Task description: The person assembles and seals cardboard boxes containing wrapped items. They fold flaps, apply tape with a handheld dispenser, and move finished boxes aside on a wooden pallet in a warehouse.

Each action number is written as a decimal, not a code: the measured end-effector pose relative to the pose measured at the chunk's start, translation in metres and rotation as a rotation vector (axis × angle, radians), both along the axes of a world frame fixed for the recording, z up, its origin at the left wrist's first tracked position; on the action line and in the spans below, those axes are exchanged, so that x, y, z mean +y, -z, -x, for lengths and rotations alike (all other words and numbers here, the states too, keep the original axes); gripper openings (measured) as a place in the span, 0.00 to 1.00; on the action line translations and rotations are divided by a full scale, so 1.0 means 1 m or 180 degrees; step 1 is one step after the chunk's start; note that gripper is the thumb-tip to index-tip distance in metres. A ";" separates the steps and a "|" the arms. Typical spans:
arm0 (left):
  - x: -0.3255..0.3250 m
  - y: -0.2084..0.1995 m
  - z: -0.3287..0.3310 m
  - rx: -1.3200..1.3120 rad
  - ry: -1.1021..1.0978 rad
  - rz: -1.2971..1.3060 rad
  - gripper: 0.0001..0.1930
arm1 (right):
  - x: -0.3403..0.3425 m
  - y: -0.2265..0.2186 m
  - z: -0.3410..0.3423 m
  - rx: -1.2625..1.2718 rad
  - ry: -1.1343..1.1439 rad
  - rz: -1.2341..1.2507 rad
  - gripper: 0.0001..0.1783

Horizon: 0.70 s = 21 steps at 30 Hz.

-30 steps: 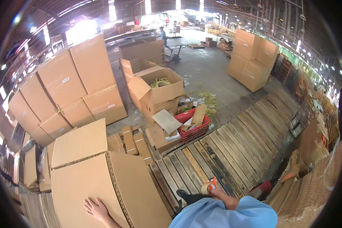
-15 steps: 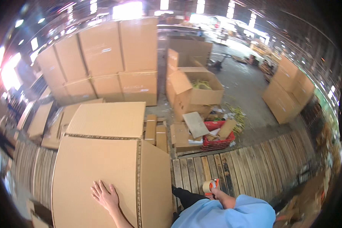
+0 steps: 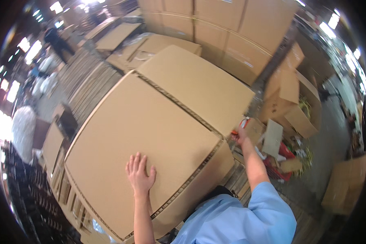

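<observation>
Gray concrete floor point(image 3: 333, 138) spreads across the right of a warehouse, bearing an open-topped carton point(image 3: 288, 87), a tangle of yellow strapping point(image 3: 307, 162) and, nearer the edge, a closed brown carton point(image 3: 346, 185). A wall of stacked boxes point(image 3: 232, 46) stands at the floor's far side. Weathered wooden slats point(image 3: 87, 79) show on either side of a large carton point(image 3: 146, 126), its underside hidden from view.

right grip point(image 3: 241, 136) extended forward, tape dispenser point(image 3: 243, 123) now beside box flap point(image 3: 195, 89)
</observation>
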<state>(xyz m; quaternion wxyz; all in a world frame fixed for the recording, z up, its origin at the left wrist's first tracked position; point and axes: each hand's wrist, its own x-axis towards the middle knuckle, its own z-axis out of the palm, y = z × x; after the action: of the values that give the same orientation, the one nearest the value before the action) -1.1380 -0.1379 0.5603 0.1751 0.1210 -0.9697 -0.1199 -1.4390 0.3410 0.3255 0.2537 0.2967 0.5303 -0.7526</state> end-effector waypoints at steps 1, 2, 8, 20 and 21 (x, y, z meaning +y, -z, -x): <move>0.001 0.000 -0.004 -0.0013 -0.0019 -0.0021 0.26 | -0.018 -0.025 0.024 0.0049 -0.0276 0.0139 0.15; 0.002 0.001 -0.003 0.0004 -0.0028 -0.0028 0.26 | -0.029 -0.049 0.043 0.0154 -0.0463 0.0223 0.15; 0.002 -0.003 0.002 0.0192 -0.0016 -0.0042 0.26 | -0.098 -0.201 0.093 0.1213 -0.1428 0.0571 0.13; -0.013 0.017 -0.022 0.0779 -0.0306 -0.0782 0.07 | -0.281 -0.293 -0.075 0.2305 -0.2077 0.0759 0.09; -0.015 0.013 -0.027 0.0803 -0.0470 -0.0836 0.06 | -0.279 -0.273 -0.075 0.2331 -0.1823 0.0818 0.11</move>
<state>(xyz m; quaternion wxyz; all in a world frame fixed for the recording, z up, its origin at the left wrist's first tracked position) -1.1108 -0.1530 0.5470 0.2863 0.1977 -0.9045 -0.2465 -1.3644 0.0624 0.5984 0.2819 -0.1794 0.5480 -0.7669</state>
